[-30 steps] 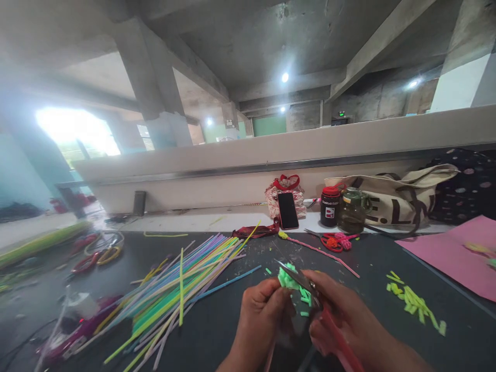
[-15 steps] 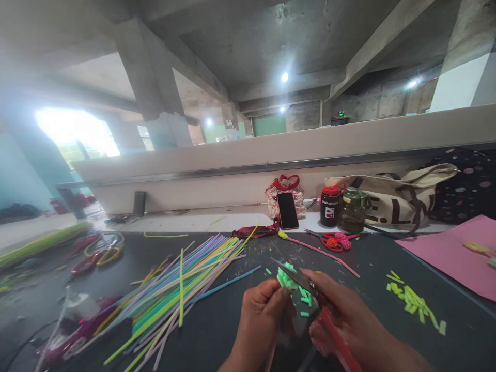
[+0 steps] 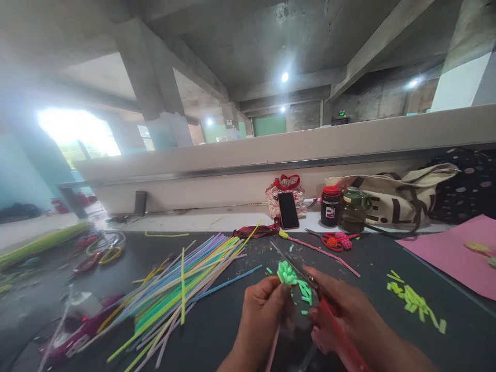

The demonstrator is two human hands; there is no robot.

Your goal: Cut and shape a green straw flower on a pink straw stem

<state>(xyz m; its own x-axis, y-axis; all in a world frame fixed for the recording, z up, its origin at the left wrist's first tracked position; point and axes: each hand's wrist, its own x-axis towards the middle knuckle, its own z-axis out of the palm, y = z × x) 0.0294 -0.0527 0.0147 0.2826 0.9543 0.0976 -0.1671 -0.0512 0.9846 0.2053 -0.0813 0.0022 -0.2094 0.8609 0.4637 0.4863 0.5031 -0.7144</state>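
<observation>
- Mint-green tufted cluster of short fuzzy pieces [image 3: 287,274] is pinched between thumb and forefinger of the left hand [image 3: 260,307], above the dark counter [image 3: 372,289].
- Red-handled metal scissors [image 3: 329,318] are gripped in the right hand [image 3: 346,302], the blades held just beside the cluster.
- Loose green snippets [image 3: 305,293] are scattered near both hands.
- Long multicoloured fuzzy sticks [image 3: 194,279] are heaped to the left; short yellow-green pieces [image 3: 414,299] are piled to the right.
- Beyond, a black phone [image 3: 288,211] is propped upright.
</observation>
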